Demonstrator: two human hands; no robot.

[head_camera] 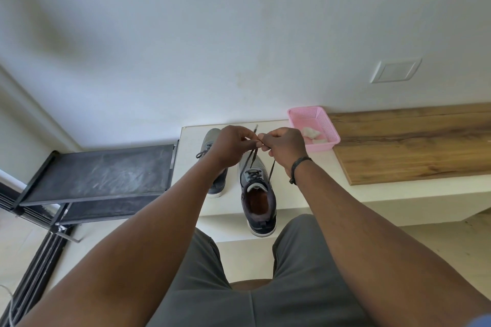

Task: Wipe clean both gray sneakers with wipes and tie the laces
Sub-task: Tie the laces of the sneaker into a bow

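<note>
Head view: two sneakers (259, 194), two hands (233, 143), one basket (313, 127).

Near sneaker (258, 194), frame centre: gray upper, dark navy heel, white sole, tan-orange lining. Its laces (254, 160) dark charcoal, criss-cross over tongue. Far sneaker (212, 146), left of it: same gray, white sole edge. Basket (322, 121), right of centre: pink, fine mesh weave; wipes (310, 133) inside off-white. Ledge (332, 164) white. Board (411, 143), right: brown wood grain, dark streaks. Rack (103, 172), left: black, dusty gray smears. Bracelet (299, 166) on my right wrist: black. My trousers (265, 287), bottom: gray. Wall white, faint yellowish stain, upper centre.
</note>
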